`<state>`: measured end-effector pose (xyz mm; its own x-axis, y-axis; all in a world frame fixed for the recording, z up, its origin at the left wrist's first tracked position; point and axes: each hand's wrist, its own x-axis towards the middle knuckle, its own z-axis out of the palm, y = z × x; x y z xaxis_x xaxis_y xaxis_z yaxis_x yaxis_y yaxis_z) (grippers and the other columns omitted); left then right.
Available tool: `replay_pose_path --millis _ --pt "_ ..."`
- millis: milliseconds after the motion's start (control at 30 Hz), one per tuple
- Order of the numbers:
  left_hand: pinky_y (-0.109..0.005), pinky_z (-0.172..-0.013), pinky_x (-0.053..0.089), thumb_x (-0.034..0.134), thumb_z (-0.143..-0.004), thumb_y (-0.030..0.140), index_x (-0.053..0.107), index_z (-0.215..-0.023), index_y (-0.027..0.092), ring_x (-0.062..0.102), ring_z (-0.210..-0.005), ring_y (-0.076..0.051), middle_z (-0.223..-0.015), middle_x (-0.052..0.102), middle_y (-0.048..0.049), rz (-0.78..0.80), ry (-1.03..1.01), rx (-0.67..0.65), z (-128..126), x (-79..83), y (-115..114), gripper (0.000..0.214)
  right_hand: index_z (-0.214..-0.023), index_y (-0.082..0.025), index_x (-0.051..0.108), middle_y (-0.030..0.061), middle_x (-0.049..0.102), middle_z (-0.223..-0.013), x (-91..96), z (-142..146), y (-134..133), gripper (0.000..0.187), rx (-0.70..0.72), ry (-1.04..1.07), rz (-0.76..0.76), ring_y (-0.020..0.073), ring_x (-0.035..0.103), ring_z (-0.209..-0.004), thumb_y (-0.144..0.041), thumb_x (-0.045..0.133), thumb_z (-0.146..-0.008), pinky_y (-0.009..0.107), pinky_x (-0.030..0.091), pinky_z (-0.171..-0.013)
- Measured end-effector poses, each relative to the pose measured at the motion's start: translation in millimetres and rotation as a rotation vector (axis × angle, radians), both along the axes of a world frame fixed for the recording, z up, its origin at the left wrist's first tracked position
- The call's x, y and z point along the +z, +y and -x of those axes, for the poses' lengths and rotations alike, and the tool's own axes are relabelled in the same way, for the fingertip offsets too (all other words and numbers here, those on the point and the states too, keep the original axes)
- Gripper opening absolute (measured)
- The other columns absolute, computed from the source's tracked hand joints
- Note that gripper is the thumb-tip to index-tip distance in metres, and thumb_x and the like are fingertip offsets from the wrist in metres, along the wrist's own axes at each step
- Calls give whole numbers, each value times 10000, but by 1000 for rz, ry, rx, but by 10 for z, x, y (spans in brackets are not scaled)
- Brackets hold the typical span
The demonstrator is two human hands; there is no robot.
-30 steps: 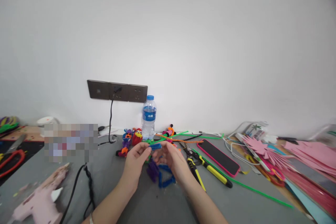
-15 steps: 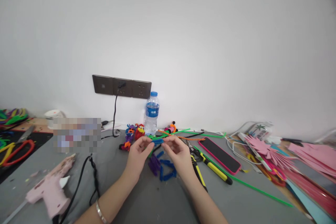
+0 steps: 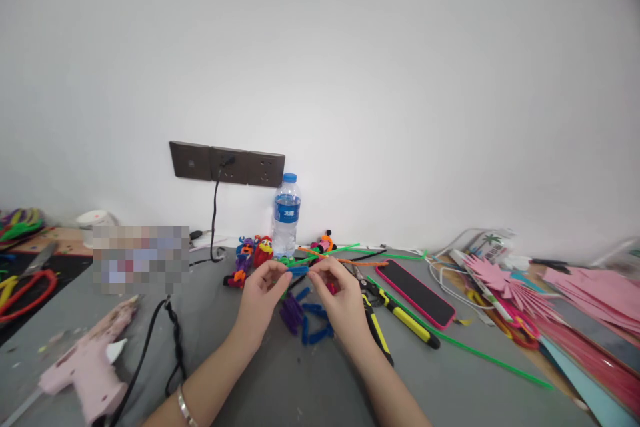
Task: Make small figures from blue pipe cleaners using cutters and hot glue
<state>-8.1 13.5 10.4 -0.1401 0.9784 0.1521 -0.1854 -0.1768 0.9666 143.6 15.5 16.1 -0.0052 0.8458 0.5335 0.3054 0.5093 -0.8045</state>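
Observation:
A short piece of blue pipe cleaner (image 3: 299, 271) spans the gap between my two hands. My left hand (image 3: 265, 290) pinches its left end between thumb and fingers. At the other end, the thumb and fingertips of my right hand (image 3: 340, 290) close on it. Below them on the grey table (image 3: 280, 387) lie several bent blue pipe cleaner pieces (image 3: 315, 333) and a bundle of purple ones (image 3: 291, 312). Small pipe cleaner figures, one purple and orange (image 3: 244, 257) and one red (image 3: 263, 250), stand just beyond my left hand.
A water bottle (image 3: 287, 217) stands against the wall. Right of my hands are yellow-black pliers (image 3: 410, 323), a phone (image 3: 417, 293) and a long green pipe cleaner (image 3: 500, 363). A pink glue gun (image 3: 90, 370) with a black cord lies left; scissors (image 3: 35, 297) are farther left.
The whole view has shifted slightly, so things sit a little further left. Both hands keep their pinch on the blue pipe cleaner, and more of it shows between them.

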Motion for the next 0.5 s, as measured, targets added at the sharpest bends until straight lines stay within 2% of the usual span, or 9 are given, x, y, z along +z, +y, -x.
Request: replay_pose_path --millis 267,500 --pt "-216 -548 429 799 -603 430 642 -732 166 539 -583 -119 -622 592 21 39 -50 -18 -12 38 -20 333 -778 -199 593 13 588 -708 -37 14 2 149 29 69 31 159 519 -630 -300 584 -888 256 386 -575" --pt "-218 -545 435 800 -602 452 663 -745 159 541 -568 -116 -585 590 26 59 -67 -19 -16 51 -31 353 -751 -201 554 0 556 -682 4 31 -13 146 1 19 16 146 487 -602 -255 559 -887 258 361 -569"
